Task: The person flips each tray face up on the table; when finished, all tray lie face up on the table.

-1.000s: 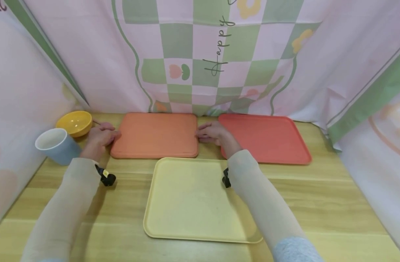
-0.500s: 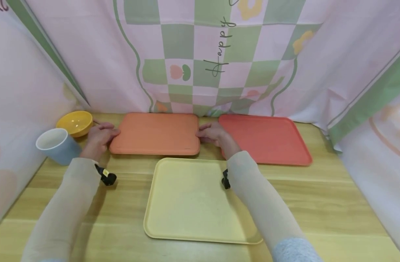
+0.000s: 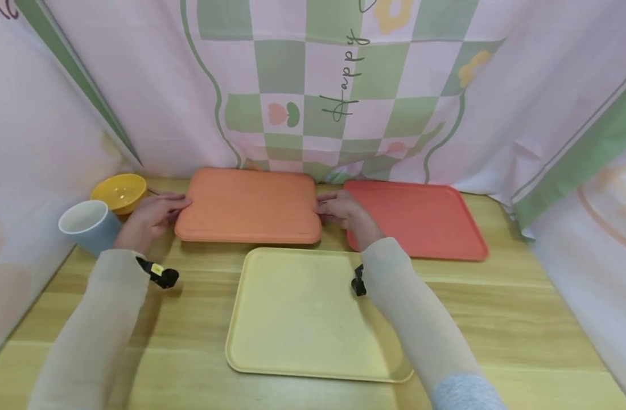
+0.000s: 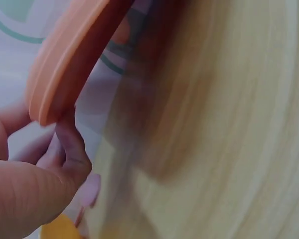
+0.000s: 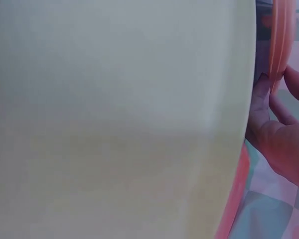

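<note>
My two hands hold an orange tray [image 3: 248, 205] by its short ends, raised off the table. Its upper face looks smooth, and its edge shows several layered ridges in the left wrist view, perhaps stacked trays. At its left end, my left hand [image 3: 151, 219] pinches the rim, thumb above and fingers curled beneath. The right hand [image 3: 344, 210] grips the opposite end, with its fingers partly under the rim in the right wrist view. A pale yellow tray [image 3: 313, 313] lies on the table in front, below the right forearm. Behind the right hand lies a red tray [image 3: 415, 219].
At the left stand a blue cup [image 3: 90, 225] and a yellow bowl [image 3: 119, 192], close by the left hand. A small pink thing [image 4: 90, 189] shows beneath that hand. Patterned curtains [image 3: 272, 74] enclose the back and sides of the wooden table [image 3: 507, 330].
Both hands have lifted the orange tray from the table; its near edge rose first, then the whole tray. It has shifted slightly to the right. The yellow and red trays stay put.
</note>
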Motion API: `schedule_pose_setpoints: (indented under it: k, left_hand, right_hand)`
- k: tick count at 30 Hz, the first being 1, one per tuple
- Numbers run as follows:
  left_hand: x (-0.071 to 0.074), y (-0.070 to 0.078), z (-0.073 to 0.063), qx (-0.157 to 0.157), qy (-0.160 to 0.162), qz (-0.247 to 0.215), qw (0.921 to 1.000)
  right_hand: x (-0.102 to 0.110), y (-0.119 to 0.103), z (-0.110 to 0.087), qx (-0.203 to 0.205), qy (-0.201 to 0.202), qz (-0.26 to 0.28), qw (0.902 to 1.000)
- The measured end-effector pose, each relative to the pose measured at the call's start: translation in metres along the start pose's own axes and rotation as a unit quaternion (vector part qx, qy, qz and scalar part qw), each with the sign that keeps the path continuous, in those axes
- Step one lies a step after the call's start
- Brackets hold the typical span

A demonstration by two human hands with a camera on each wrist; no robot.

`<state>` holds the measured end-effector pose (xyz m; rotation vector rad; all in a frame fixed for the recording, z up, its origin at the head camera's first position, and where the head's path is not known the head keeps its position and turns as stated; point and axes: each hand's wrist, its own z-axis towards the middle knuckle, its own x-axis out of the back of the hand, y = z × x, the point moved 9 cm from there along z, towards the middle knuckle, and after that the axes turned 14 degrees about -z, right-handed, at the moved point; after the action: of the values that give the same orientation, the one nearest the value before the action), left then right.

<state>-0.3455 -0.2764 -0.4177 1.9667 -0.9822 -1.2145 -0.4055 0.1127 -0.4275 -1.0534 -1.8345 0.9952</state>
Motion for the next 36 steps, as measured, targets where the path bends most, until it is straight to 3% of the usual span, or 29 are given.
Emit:
schedule_pose_setpoints:
  k: [6, 12, 16, 27, 36]
  left_hand:
    - [-0.012, 0.010, -0.009, -0.014, -0.041, 0.012, 0.9990]
    - [-0.026, 0.018, -0.021, -0.026, -0.058, -0.053, 0.9966]
    - [-0.041, 0.026, -0.031, -0.050, -0.063, -0.081, 0.9934]
    - [-0.074, 0.043, -0.062, -0.102, -0.031, -0.127, 0.9862]
    - [-0.091, 0.051, -0.077, -0.128, -0.026, -0.145, 0.9808]
  right_hand:
    - [0.009, -0.002, -0.007, -0.007, 0.006, -0.003, 1.0000]
    - [0.013, -0.004, -0.011, -0.006, -0.006, 0.011, 0.9999]
    - [0.015, -0.004, -0.014, -0.004, -0.011, 0.018, 0.9998]
    - [0.019, -0.005, -0.021, -0.003, -0.022, 0.033, 0.9992]
    - [0.027, -0.022, -0.030, 0.057, -0.002, 0.031, 0.9979]
